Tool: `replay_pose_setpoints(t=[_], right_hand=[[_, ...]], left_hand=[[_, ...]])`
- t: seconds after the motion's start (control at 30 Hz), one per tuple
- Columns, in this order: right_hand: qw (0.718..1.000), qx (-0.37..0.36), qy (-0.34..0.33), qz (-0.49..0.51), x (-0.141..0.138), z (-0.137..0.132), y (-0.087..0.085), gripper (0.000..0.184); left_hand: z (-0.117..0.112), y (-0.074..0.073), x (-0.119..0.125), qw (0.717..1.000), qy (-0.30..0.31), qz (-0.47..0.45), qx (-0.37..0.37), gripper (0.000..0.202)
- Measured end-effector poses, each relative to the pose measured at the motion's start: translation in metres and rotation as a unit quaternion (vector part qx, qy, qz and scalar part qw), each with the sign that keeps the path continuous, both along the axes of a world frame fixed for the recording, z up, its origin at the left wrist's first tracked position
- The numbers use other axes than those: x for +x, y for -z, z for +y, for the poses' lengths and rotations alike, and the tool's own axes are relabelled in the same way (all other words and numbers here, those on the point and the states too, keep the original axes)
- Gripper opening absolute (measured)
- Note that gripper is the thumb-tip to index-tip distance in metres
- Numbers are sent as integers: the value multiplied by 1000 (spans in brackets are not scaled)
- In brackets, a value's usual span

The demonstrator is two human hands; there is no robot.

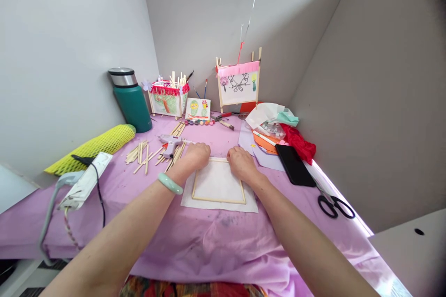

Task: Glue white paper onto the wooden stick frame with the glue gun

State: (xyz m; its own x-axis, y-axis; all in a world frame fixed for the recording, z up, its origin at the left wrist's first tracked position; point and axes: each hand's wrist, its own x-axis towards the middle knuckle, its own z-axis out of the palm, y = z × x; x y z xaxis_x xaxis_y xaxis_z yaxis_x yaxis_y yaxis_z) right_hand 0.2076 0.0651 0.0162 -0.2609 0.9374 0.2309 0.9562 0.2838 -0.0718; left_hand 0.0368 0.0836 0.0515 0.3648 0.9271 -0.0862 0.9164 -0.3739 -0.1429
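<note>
A square frame of thin wooden sticks (pixel 219 201) lies flat on a white sheet (pixel 252 205) that extends past its edges; whether paper or cloth I cannot tell. My left hand (pixel 198 155), below a pale green bangle (pixel 170 183), is closed at the frame's far left corner. At the far right corner my right hand (pixel 240 162) is also closed, fingers curled down on the frame. Both hands cover those corners, and their fingertips are mostly hidden. Left of my left hand is a glue gun (pixel 170 144) on loose wooden sticks (pixel 142 153).
Scissors (pixel 331 204) and a black phone (pixel 295 165) lie at right, near crumpled red material (pixel 300 141). A green bottle (pixel 132 102), a stick-filled box (pixel 169 100) and a hanging picture frame (pixel 239 90) stand behind. A power strip (pixel 85 183) with cords is at left.
</note>
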Motion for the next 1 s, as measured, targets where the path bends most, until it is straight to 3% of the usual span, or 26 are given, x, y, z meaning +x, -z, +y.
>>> replay_pose_setpoints(t=[0.53, 0.83, 1.0], right_hand=[[997, 31, -47, 47, 8, -11, -11, 20], [998, 5, -52, 38, 0, 9, -4, 19], [998, 17, -58, 26, -1, 6, -1, 18]], left_hand=[[-19, -10, -8, 992, 19, -105, 63, 28], [4, 0, -1, 994, 16, -110, 21, 25], [5, 3, -2, 994, 16, -106, 19, 24]])
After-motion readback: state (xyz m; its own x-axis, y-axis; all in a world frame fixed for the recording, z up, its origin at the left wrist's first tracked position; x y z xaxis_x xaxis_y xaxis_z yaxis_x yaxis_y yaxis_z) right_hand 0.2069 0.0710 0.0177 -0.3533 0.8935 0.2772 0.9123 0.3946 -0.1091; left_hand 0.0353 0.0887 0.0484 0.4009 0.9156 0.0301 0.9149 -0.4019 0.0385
